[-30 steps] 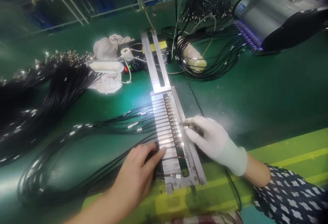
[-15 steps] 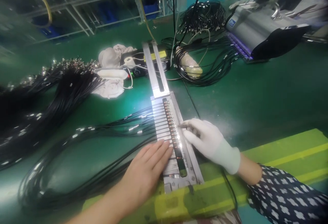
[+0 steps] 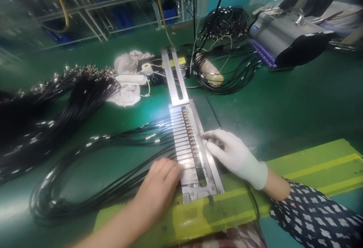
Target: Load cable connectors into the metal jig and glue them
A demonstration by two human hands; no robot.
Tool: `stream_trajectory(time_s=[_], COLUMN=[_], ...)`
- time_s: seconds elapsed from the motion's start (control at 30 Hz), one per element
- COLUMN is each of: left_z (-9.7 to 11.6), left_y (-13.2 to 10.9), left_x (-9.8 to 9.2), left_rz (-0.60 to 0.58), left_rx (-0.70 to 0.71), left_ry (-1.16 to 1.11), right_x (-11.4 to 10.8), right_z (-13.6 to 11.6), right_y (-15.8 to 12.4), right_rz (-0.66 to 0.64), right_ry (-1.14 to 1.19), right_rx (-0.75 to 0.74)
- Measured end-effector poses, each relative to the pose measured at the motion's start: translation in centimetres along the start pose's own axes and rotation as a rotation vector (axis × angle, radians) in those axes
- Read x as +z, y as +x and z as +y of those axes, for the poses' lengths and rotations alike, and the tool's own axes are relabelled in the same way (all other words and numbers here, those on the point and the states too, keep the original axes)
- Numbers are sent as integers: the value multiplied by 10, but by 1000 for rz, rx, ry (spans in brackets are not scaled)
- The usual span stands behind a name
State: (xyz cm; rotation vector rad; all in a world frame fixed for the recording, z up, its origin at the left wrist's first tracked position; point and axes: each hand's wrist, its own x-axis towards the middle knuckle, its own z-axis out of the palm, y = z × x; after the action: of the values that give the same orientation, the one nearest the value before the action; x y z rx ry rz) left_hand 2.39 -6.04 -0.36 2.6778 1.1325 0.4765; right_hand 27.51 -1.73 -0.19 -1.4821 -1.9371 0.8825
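While my bare left hand (image 3: 159, 187) curls at the near left edge of the metal fixture (image 3: 181, 142) (can't tell if its fingers pinch anything), my gloved right hand (image 3: 235, 157) rests open-fingered on its right rail; black cables (image 3: 127, 142) fan left across the tabletop (image 3: 283, 108).

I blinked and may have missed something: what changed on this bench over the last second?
The bare left hand stretched its fingers across the slotted metal tray, then drew them back, curled, to its left edge by the black cables. Nothing was visibly picked up or let go. The gloved right hand stayed on the tray's right rail; the cables lay unmoved.
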Motion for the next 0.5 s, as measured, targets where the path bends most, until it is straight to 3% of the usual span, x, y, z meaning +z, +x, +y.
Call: stream_trajectory(time_s=[0.23,0.5], left_z=[7,2], left_y=[-4,6], left_x=[-3,-7], left_rz=[-78,87], left_rx=[-112,-77], left_ry=[-168,-188], right_x=[0,-1], right_z=[-2,-2], right_y=[4,4], right_rz=[3,-16], right_ry=[-10,-9], right_rx=[1,1])
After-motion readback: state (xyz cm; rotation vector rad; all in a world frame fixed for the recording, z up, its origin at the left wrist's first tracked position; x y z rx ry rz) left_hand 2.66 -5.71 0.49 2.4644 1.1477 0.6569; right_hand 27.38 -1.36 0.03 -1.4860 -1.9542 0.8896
